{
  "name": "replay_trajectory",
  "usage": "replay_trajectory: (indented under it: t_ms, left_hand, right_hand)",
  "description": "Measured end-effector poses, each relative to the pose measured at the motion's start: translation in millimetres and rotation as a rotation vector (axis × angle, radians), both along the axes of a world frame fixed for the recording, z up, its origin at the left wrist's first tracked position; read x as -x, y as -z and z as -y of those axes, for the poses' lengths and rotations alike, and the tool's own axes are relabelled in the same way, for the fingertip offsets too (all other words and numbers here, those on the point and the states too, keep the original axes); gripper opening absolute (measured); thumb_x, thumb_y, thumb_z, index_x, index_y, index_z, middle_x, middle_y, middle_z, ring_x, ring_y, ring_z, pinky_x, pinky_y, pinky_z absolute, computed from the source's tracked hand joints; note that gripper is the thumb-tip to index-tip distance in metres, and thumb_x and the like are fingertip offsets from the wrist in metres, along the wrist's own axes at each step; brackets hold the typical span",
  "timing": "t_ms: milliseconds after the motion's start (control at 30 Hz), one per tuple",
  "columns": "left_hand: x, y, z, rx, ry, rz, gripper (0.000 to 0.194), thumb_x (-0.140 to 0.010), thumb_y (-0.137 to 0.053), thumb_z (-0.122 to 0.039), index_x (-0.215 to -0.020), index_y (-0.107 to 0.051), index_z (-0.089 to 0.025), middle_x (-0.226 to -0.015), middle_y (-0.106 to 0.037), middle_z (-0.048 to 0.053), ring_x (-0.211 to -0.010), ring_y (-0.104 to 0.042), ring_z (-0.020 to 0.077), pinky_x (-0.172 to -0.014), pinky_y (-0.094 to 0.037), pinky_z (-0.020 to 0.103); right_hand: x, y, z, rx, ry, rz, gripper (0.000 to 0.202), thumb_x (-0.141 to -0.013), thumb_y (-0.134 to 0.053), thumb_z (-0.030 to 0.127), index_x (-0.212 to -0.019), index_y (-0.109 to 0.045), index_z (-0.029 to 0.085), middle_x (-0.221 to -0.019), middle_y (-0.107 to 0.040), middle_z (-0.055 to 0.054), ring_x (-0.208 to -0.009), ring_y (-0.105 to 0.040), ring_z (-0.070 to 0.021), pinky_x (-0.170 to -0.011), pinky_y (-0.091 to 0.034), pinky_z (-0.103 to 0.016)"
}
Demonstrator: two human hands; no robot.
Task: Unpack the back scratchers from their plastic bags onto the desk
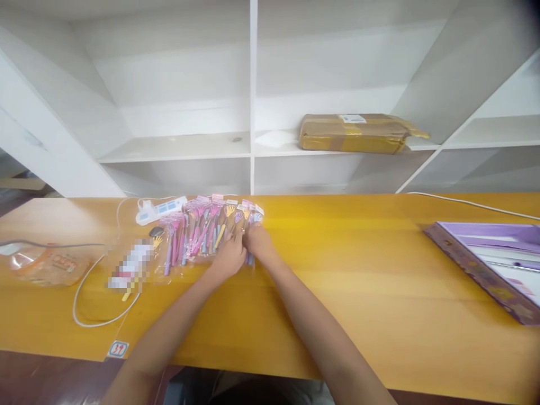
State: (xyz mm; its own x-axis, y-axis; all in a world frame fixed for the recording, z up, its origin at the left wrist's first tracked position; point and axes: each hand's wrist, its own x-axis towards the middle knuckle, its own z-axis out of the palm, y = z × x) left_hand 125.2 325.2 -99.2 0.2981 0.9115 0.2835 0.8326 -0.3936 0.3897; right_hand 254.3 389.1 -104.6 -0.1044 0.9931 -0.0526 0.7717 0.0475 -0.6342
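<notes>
Tbh bagged hand-topped sticks, left of center, could slide b/c plastic overlaps; can't tell if left hand / right hand pinch any.

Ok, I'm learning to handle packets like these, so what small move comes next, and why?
I'd probably ease the right hand slightly right, away from the left hand: the two crowd together at the right end of the plastic packets, hiding whatever is between them. Go gently, since the packets overlap and a neighbour could drag along.
</notes>
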Motion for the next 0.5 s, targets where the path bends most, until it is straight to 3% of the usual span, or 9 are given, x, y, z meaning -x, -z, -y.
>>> replay_trajectory:
  t_ms: [133,233,367,500]
  left_hand:
    - [-11,5.1,-4,0.004,-0.055,0.156,0.043,-0.098,-0.049,-0.02,-0.141,-0.054,-0.015,-0.143,-0.06,0.019,-0.14,-0.052,0.0351,-0.118,-0.042,0.054]
    - [-18,5.8,-7,0.004,-0.098,0.173,0.045,-0.099,-0.055,-0.029,-0.141,-0.053,-0.013,-0.145,-0.057,0.023,-0.145,-0.047,0.0392,-0.121,-0.036,0.06]
    - [-29,3.2,-2,-0.029,-0.02,0.221,0.053,-0.098,-0.064,-0.038,-0.145,-0.053,-0.016,-0.157,-0.05,0.02,-0.154,-0.035,0.0396,-0.127,-0.024,0.059]
    - [-48,11.0,1,0.311,0.067,0.621,0.055,-0.095,-0.071,-0.047,-0.139,-0.054,-0.02,-0.141,-0.065,0.017,-0.134,-0.06,0.0336,-0.115,-0.044,0.052]
  right_hand:
    - [-32,14.5,11,0.036,0.061,-0.256,0.041,-0.091,-0.063,0.015,-0.13,-0.055,0.006,-0.113,-0.073,-0.025,-0.105,-0.073,-0.0314,-0.093,-0.057,-0.042]
    - [-55,27.1,32,0.047,0.035,-0.487,0.04,-0.092,-0.056,0.014,-0.132,-0.051,0.014,-0.107,-0.077,-0.011,-0.094,-0.075,-0.0217,-0.087,-0.06,-0.035]
    - [-73,34.1,61,0.061,-0.028,-0.716,0.025,-0.096,-0.053,0.025,-0.119,-0.055,0.017,-0.094,-0.077,-0.007,-0.082,-0.074,-0.0187,-0.081,-0.061,-0.034]
    - [-85,36.2,80,0.085,-0.163,-0.883,0.026,-0.091,-0.063,0.037,-0.109,-0.058,0.018,-0.091,-0.076,-0.006,-0.081,-0.074,-0.0198,-0.082,-0.062,-0.037]
